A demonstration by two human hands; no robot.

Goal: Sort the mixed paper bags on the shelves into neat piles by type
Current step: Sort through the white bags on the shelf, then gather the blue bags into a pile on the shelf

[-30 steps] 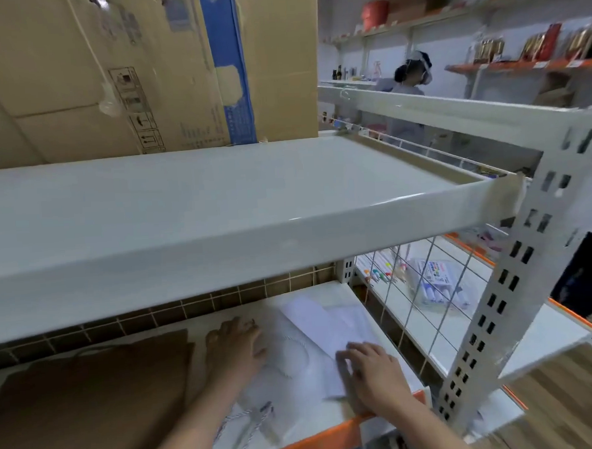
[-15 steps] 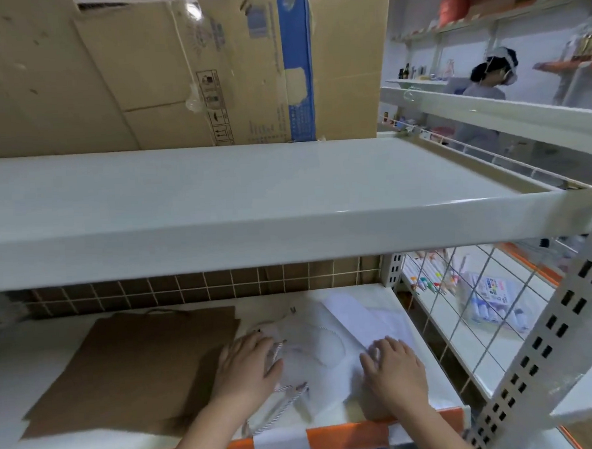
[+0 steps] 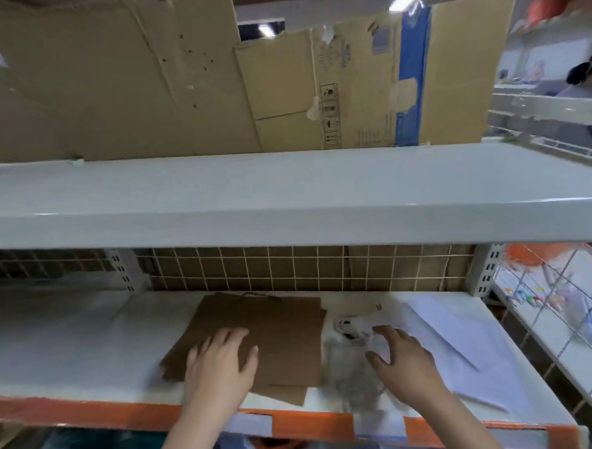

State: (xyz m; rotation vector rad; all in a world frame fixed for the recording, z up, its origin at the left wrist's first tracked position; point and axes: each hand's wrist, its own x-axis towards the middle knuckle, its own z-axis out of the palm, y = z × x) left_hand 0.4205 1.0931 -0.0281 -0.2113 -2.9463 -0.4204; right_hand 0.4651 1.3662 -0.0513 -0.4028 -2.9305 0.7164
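Note:
A flat stack of brown paper bags [image 3: 279, 331] lies on the lower white shelf [image 3: 71, 342], left of centre. My left hand [image 3: 219, 365] rests flat on its near left part, fingers spread. To the right lie white paper bags [image 3: 465, 342] with cord handles [image 3: 348, 324]. My right hand [image 3: 408, 366] hovers over or touches the white bags' left edge, fingers spread and slightly bent; motion blur hides any contact.
The upper white shelf [image 3: 286, 197] overhangs the work area, with flattened cardboard boxes [image 3: 212, 84] standing on it. A wire grid [image 3: 307, 271] backs the lower shelf. An orange strip [image 3: 92, 413] lines its front edge. A neighbouring rack [image 3: 560, 313] with small goods is at right.
My left hand moved left from the white bags onto the brown stack. My right hand lifted from pressing flat on the white bags. The view swung left.

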